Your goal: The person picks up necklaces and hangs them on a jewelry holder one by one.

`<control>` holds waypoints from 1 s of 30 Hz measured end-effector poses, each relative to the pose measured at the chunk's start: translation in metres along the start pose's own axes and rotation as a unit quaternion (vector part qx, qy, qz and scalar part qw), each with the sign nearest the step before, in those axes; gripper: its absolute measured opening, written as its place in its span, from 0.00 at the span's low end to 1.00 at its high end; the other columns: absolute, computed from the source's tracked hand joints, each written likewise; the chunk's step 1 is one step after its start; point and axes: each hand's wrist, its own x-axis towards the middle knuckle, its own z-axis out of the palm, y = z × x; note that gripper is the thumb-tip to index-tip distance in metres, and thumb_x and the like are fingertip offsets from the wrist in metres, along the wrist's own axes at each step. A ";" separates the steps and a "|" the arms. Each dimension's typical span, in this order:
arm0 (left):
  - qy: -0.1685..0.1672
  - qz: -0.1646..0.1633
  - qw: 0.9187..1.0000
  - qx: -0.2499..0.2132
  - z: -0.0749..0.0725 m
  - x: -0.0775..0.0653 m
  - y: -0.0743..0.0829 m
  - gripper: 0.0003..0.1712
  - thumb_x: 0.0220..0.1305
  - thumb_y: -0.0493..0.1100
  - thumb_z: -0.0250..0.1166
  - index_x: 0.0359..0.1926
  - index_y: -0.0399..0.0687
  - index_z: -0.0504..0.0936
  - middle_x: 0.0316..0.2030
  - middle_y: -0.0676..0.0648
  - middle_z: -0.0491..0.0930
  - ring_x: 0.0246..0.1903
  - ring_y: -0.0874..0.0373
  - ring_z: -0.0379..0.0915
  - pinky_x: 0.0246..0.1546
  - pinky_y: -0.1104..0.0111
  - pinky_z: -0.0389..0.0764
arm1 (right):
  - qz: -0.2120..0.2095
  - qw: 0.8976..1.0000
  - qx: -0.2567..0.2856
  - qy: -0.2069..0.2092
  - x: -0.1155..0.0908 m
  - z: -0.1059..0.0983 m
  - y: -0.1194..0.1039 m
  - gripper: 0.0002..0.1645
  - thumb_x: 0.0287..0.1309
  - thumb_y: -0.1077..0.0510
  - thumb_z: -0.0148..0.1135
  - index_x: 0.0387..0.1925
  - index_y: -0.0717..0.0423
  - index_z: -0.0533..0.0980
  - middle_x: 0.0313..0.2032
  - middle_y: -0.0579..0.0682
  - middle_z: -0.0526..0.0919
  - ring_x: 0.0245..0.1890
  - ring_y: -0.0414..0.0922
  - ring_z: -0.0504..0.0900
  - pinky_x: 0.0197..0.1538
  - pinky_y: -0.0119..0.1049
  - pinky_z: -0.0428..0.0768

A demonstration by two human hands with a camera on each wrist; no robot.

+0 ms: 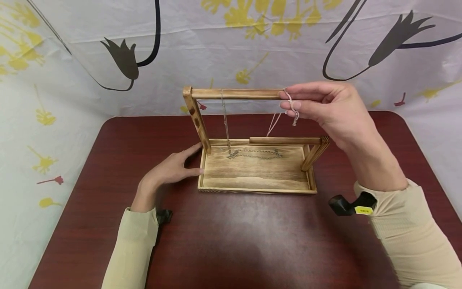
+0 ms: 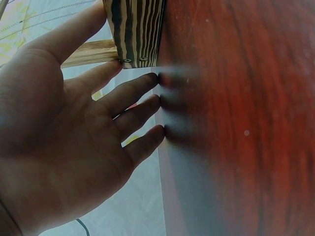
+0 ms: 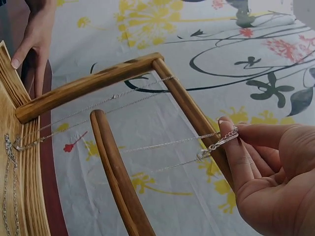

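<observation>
The right hand (image 1: 341,108) pinches a thin chain (image 1: 296,115) between thumb and fingers (image 1: 314,87) by the right end of the upper bar (image 1: 249,94) of a wooden stand (image 1: 196,120); its strands hang behind the lower bar (image 1: 285,140). A second chain (image 1: 225,120) loops over the upper bar and trails into the tray (image 1: 258,190). The left hand (image 1: 171,166) is spread wide, thumb and forefinger touching the tray's left end, other fingertips on the tabletop (image 1: 234,237).

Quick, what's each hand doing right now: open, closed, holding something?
Left hand: open, touching the tray.
Right hand: closed, holding a chain.
</observation>
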 end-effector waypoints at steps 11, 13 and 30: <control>0.001 0.000 1.000 0.002 0.000 -0.001 -0.001 0.51 0.63 0.60 0.68 0.79 0.64 0.48 0.76 0.47 0.53 0.73 0.45 0.52 0.68 0.46 0.60 | -0.002 0.999 0.014 -0.037 0.004 0.012 0.003 0.20 0.57 0.77 0.64 0.53 0.74 0.78 0.47 0.64 0.85 0.46 0.53 0.87 0.50 0.40 0.82; 0.000 -0.001 1.000 0.003 0.000 -0.001 -0.001 0.51 0.63 0.60 0.67 0.79 0.65 0.48 0.76 0.46 0.53 0.73 0.44 0.52 0.68 0.46 0.60 | 0.000 0.999 0.020 -0.047 0.005 0.014 0.004 0.20 0.58 0.77 0.63 0.54 0.75 0.78 0.48 0.64 0.84 0.47 0.53 0.86 0.51 0.41 0.82; 0.002 -0.002 1.000 0.009 -0.001 0.000 0.000 0.52 0.63 0.61 0.67 0.79 0.66 0.48 0.76 0.47 0.53 0.73 0.44 0.52 0.68 0.46 0.59 | 0.032 0.998 0.019 -0.054 0.015 0.038 0.014 0.19 0.59 0.73 0.65 0.53 0.71 0.79 0.50 0.62 0.84 0.49 0.52 0.86 0.55 0.40 0.79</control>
